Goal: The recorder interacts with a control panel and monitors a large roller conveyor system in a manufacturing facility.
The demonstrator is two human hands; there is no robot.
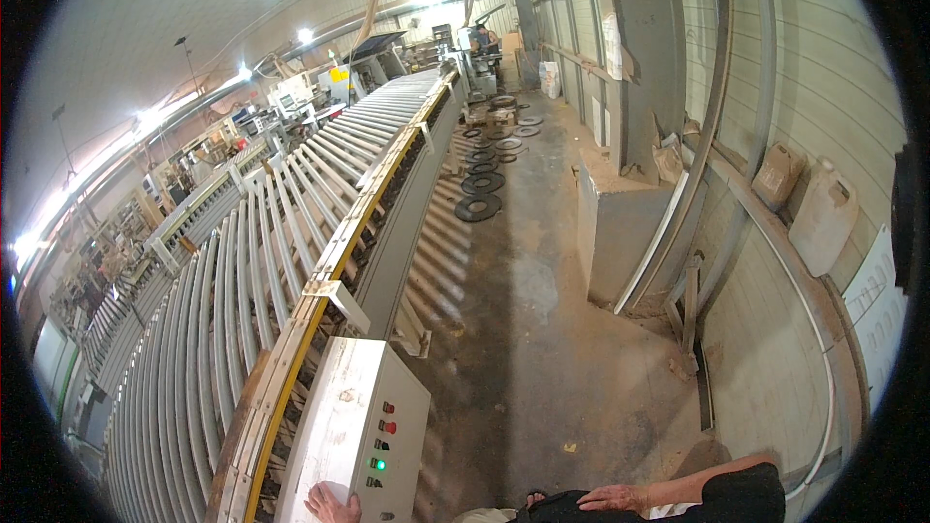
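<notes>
With left hand (331, 504) resting flat, fingers spread, on the white control box (354, 416) beside the roller conveyor (242, 271), a slip risks bumping its buttons (386, 423); right hand (612, 499) hangs loose, holding nothing.

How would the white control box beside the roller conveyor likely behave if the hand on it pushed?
The control box looks like rigid sheet metal, so probably stiff and heavy. It seems fixed to the conveyor, so the left hand likely couldn't tip it.
</notes>
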